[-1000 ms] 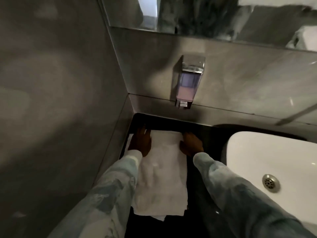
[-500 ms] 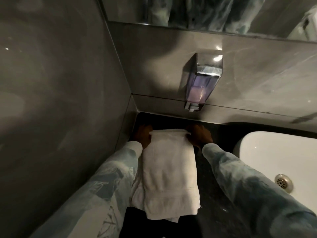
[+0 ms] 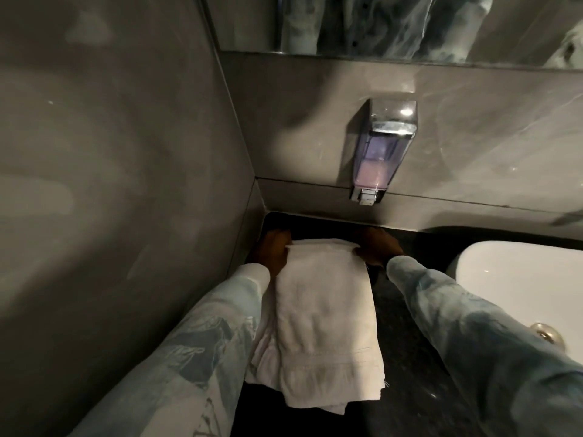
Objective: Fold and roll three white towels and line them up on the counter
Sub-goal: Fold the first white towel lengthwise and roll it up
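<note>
A white towel (image 3: 325,323), folded into a long strip, lies on the dark counter (image 3: 410,357) in the corner by the left wall. Its far end is raised slightly. My left hand (image 3: 273,250) grips the far left corner and my right hand (image 3: 377,247) grips the far right corner. More white towel layers (image 3: 262,351) show beneath it along the left edge. Only this pile of towels is in view.
A grey wall (image 3: 126,184) closes the left side. A soap dispenser (image 3: 380,152) with pink liquid hangs on the back wall above the counter. A white sink basin (image 3: 504,285) with a metal drain (image 3: 545,332) sits to the right. A mirror (image 3: 410,23) runs along the top.
The towel was lying flat with my hands pressed on its far end. It now sits as a narrower strip, and both hands have taken hold of its far corners.
</note>
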Demonstrator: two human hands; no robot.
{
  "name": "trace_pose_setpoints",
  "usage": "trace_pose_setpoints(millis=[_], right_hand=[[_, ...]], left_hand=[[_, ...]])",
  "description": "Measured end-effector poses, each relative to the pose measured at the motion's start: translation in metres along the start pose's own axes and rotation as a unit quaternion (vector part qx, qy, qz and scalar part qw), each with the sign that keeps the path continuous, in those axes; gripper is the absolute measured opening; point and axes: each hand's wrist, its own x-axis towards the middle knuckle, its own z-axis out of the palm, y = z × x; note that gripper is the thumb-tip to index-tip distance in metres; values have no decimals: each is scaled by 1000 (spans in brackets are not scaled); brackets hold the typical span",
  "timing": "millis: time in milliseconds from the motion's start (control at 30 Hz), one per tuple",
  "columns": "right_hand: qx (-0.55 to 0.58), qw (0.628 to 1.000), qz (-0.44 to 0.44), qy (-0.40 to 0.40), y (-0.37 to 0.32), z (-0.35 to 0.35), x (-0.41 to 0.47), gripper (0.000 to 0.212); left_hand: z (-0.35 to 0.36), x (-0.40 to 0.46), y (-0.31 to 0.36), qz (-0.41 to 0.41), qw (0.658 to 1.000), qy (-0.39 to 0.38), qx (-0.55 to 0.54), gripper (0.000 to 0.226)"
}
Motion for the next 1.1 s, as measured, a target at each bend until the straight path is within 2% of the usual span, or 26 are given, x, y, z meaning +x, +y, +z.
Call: trace_pose_setpoints(millis=[133, 233, 333, 400, 500, 633, 733, 867, 1000, 1100], right_hand=[[1, 1000, 11, 6, 4, 6, -8, 49], [7, 999, -12, 35, 2, -8, -35, 43], [27, 999, -20, 36, 3, -22, -60, 40], [26, 999, -30, 21, 8, -28, -74, 41], [32, 999, -34, 20, 11, -41, -111, 29], [41, 998, -41, 29, 19, -64, -177, 23], [103, 994, -47, 9, 31, -80, -244, 23], [192, 979, -22, -57, 63, -97, -352, 16], [243, 966, 22, -88, 127, -106, -436, 41], [254, 960, 73, -97, 184, -109, -486, 43]], left_hand=[[-7, -11, 5, 39, 999, 6, 18, 18], [-17, -23, 18, 64, 997, 30, 28, 14], [-31, -37, 31, 72, 996, 21, 37, 12], [-45, -45, 47, 58, 998, 6, 31, 9], [-62, -69, 74, 29, 999, 6, 12, 8], [-78, -110, 101, 52, 998, 21, 27, 32], [-96, -146, 144, 42, 995, -45, 74, 21], [-109, -200, 219, 21, 975, -194, 110, 28], [-87, -247, 302, 24, 959, -270, 87, 30], [-48, -267, 353, 53, 946, -312, 66, 29]])
